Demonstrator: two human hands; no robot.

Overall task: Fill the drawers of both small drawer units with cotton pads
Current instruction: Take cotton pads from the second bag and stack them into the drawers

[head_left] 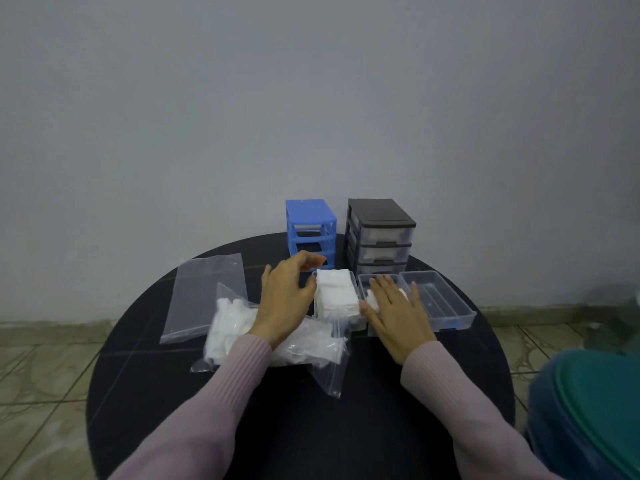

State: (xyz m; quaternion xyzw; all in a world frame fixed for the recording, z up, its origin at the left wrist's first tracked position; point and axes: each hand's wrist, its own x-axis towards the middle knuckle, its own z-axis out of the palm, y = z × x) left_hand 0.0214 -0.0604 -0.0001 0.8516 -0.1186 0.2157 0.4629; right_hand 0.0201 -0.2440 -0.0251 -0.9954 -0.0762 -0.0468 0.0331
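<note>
While the left hand [285,296] curls loosely beside a full drawer [337,296], the flat right hand [398,310] presses cotton pads [372,301] into the next; refilling follows.

1. Both forearms, in ribbed mauve sleeves, reach forward from the bottom edge and angle slightly toward each other.
2. The left hand [285,295] is raised on its wrist, fingers loosely curved, thumb apart, gripping nothing.
3. The right hand [394,311] lies palm down, fingers straight and together, pointing away.
</note>
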